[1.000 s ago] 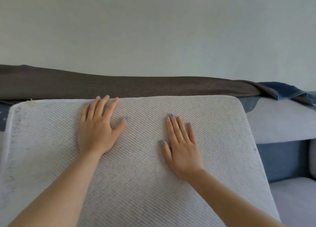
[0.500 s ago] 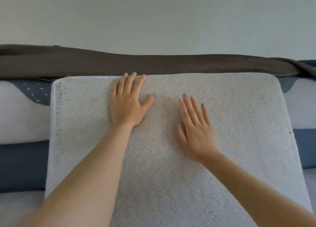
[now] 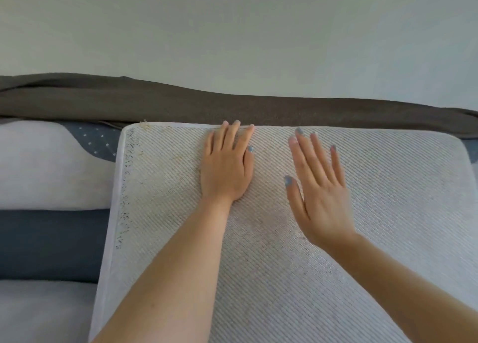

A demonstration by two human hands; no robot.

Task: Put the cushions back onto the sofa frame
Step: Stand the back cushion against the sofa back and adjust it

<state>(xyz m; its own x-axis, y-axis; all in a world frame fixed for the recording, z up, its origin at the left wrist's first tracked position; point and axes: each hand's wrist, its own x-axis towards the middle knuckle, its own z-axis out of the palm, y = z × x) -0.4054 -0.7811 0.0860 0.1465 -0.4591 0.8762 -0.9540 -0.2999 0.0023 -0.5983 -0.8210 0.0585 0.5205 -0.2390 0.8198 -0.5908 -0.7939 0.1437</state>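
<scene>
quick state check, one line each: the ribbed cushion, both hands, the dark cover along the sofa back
ribbed cushion: tilted, top edge against the sofa back
left hand: open, flat on the cushion, fingertips at its top edge
right hand: open, fingers spread over the cushion
dark cover: draped, wrinkled

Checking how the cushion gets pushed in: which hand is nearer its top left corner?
Left. The left hand lies flat near the cushion top edge, fingertips at the rim, closer to that corner. The right hand sits further right, toward the middle.

No text, label, brand, number or sign could be read anywhere on the fabric surfaces in view.
</scene>
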